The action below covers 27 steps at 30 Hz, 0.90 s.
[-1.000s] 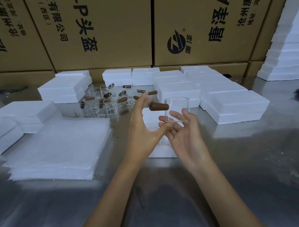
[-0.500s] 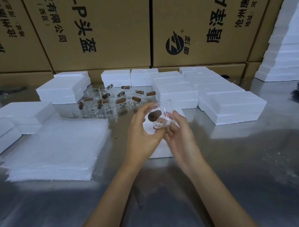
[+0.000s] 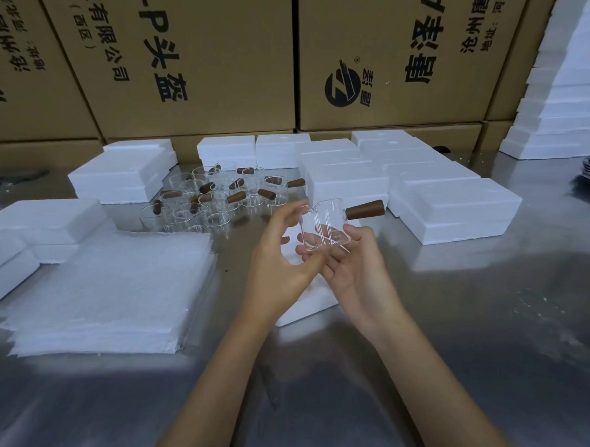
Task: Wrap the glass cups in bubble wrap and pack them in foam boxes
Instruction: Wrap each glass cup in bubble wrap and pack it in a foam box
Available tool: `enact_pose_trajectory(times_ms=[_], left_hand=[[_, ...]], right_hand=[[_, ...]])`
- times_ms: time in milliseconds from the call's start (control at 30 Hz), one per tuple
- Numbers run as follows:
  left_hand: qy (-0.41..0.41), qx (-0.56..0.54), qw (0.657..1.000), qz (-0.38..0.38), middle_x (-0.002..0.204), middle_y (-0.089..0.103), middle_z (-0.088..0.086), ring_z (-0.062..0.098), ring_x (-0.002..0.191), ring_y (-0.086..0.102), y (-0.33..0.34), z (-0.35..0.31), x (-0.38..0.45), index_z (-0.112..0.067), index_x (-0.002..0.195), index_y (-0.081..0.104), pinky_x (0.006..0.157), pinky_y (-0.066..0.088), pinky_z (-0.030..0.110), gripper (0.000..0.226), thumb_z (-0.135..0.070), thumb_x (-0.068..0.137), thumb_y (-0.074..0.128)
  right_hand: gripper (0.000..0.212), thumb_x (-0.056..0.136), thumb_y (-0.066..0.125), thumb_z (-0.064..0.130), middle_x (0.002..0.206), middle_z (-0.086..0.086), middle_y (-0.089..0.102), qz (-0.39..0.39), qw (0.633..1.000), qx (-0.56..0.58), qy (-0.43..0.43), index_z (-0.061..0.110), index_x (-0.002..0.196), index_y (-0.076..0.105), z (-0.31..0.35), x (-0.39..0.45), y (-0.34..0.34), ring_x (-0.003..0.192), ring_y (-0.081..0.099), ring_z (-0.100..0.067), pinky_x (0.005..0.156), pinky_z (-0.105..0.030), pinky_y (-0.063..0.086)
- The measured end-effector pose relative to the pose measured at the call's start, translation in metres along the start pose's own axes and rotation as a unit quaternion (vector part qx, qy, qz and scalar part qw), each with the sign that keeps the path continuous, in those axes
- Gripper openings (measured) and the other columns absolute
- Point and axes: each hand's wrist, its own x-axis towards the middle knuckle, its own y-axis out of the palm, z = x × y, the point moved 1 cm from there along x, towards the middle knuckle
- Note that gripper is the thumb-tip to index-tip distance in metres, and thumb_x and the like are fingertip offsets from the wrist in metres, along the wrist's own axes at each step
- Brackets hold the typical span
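Steel tabletop (image 3: 451,331), printed cartons (image 3: 209,60) behind. Both hands raised over a foam box (image 3: 312,305). Right hand (image 3: 352,273) grip clamped on a glass cup (image 3: 324,228), its wooden handle (image 3: 365,210) pointing right. Left hand (image 3: 282,256) pinches the spout rim. More cups (image 3: 217,196) grouped beyond the bubble wrap stack (image 3: 115,289).

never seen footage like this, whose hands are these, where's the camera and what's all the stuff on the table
There is no machine here: a person wears a camera on the head, looking down at their own bare hands. The left hand and right hand together hold one clear glass cup with a brown wooden handle pointing right. On the shiny metal table lie a stack of bubble wrap sheets, more glass cups and white foam boxes. Big cardboard cartons stand behind.
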Motion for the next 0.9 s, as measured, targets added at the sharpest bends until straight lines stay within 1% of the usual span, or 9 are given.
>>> enact_pose_trajectory(times_ms=[133, 200, 267, 333, 500, 600, 700, 833, 900], left_hand=[[0.0, 0.035, 0.999, -0.018, 0.131, 0.057, -0.022, 0.003, 0.128, 0.05, -0.002, 0.001, 0.0, -0.038, 0.13, 0.052, 0.105, 0.043, 0.027, 0.063, -0.015, 0.078, 0.08], [0.006, 0.087, 0.996, -0.018, 0.132, 0.05, -0.033, 0.001, 0.131, 0.044, -0.003, 0.001, 0.0, -0.044, 0.131, 0.049, 0.109, 0.042, 0.035, 0.068, -0.016, 0.077, 0.079], [0.038, 0.15, 0.988, -0.011, 0.128, 0.039, -0.048, -0.014, 0.127, 0.034, -0.003, 0.001, -0.002, -0.045, 0.133, 0.046, 0.11, 0.037, 0.034, 0.069, -0.021, 0.076, 0.076], [0.074, 0.183, 0.98, -0.009, 0.127, 0.04, -0.046, -0.015, 0.125, 0.031, -0.001, 0.003, -0.003, -0.039, 0.135, 0.048, 0.107, 0.032, 0.029, 0.065, -0.024, 0.077, 0.073], [0.071, 0.202, 0.977, 0.005, 0.138, 0.046, -0.026, -0.001, 0.127, 0.039, 0.003, 0.01, -0.003, -0.038, 0.141, 0.042, 0.105, 0.029, 0.025, 0.07, -0.02, 0.082, 0.074], [0.041, 0.197, 0.979, 0.012, 0.141, 0.042, -0.032, 0.0, 0.13, 0.037, 0.003, 0.014, -0.001, -0.044, 0.145, 0.033, 0.105, 0.027, 0.023, 0.08, -0.021, 0.081, 0.076], [0.025, 0.178, 0.983, 0.017, 0.13, 0.033, -0.053, -0.006, 0.125, 0.036, 0.003, 0.014, -0.001, -0.051, 0.141, 0.031, 0.104, 0.031, 0.026, 0.082, -0.026, 0.079, 0.077], [0.026, 0.158, 0.987, 0.001, 0.125, 0.037, -0.053, -0.008, 0.124, 0.039, 0.0, 0.015, 0.0, -0.049, 0.137, 0.043, 0.107, 0.037, 0.03, 0.07, -0.029, 0.08, 0.079], [0.022, 0.136, 0.99, -0.006, 0.124, 0.04, -0.052, -0.008, 0.125, 0.04, -0.001, 0.015, 0.0, -0.05, 0.135, 0.047, 0.105, 0.036, 0.024, 0.069, -0.026, 0.08, 0.079]], right_hand=[[0.026, 0.083, 0.065, 0.024, 0.108, -0.007, 0.073, -0.084, 0.985, -0.086, -0.123, 0.01, 0.104, 0.069, 0.002, 0.003, 0.0, 0.102, 0.07, -0.02, 0.093, -0.031, 0.054], [0.031, 0.079, 0.071, 0.037, 0.098, 0.0, 0.073, -0.12, 0.965, -0.142, -0.187, 0.017, 0.103, 0.068, 0.007, 0.002, -0.005, 0.096, 0.07, -0.016, 0.09, -0.027, 0.056], [0.034, 0.08, 0.073, 0.048, 0.084, 0.005, 0.072, -0.166, 0.945, -0.188, -0.212, 0.019, 0.097, 0.068, 0.011, 0.002, -0.013, 0.076, 0.067, -0.008, 0.073, -0.019, 0.056], [0.025, 0.088, 0.071, 0.043, 0.068, 0.003, 0.066, -0.191, 0.931, -0.225, -0.213, 0.018, 0.088, 0.067, 0.015, 0.004, -0.019, 0.057, 0.057, -0.009, 0.056, -0.019, 0.049], [0.016, 0.096, 0.066, 0.025, 0.066, 0.0, 0.065, -0.154, 0.939, -0.224, -0.21, 0.009, 0.094, 0.067, 0.016, 0.008, -0.028, 0.056, 0.054, -0.01, 0.053, -0.021, 0.045], [0.007, 0.098, 0.062, 0.016, 0.067, 0.004, 0.067, -0.137, 0.942, -0.215, -0.22, 0.011, 0.094, 0.065, 0.015, 0.007, -0.027, 0.059, 0.057, -0.009, 0.056, -0.021, 0.047], [0.011, 0.099, 0.058, 0.007, 0.07, 0.009, 0.067, -0.118, 0.937, -0.228, -0.237, 0.012, 0.092, 0.063, 0.016, 0.005, -0.025, 0.063, 0.06, -0.008, 0.059, -0.02, 0.05], [0.011, 0.1, 0.056, 0.005, 0.07, 0.009, 0.068, -0.094, 0.934, -0.247, -0.24, 0.011, 0.093, 0.063, 0.016, 0.004, -0.023, 0.065, 0.062, -0.007, 0.061, -0.021, 0.052], [0.008, 0.099, 0.058, 0.008, 0.071, 0.01, 0.068, -0.088, 0.928, -0.271, -0.241, 0.01, 0.095, 0.065, 0.017, 0.003, -0.023, 0.066, 0.061, -0.007, 0.063, -0.021, 0.052]])
